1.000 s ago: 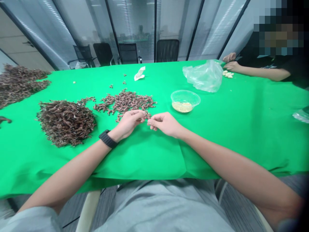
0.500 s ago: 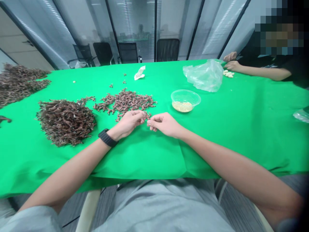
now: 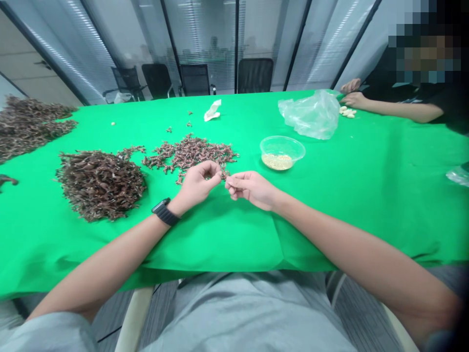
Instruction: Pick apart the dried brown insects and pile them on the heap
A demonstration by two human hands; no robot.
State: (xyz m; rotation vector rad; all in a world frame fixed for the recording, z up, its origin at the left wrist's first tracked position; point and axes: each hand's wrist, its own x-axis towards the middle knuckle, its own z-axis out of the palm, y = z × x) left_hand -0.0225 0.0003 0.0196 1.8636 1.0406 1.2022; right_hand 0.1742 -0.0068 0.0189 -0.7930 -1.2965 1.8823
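Note:
My left hand (image 3: 198, 183), with a black watch on its wrist, is pinched shut on a small brown pod at the near edge of a flat scatter of brown pods (image 3: 190, 152). My right hand (image 3: 251, 188) sits right beside it, fingers curled and pinched together, fingertip to fingertip with the left; what it holds is too small to make out. A clear plastic bowl (image 3: 282, 152) with pale seeds in it stands just beyond my right hand. A thick heap of brown pods (image 3: 100, 183) lies to the left of my left hand.
The table wears a green cloth (image 3: 348, 195). A further pod heap (image 3: 29, 124) lies at the far left. A clear plastic bag (image 3: 311, 116) and a crumpled white paper (image 3: 212, 111) lie further back. Another person's hands (image 3: 351, 95) rest at the far right by pale pieces.
My left hand has lifted slightly and turned its fingers upward, pinching closer to the right hand. The right hand has barely moved.

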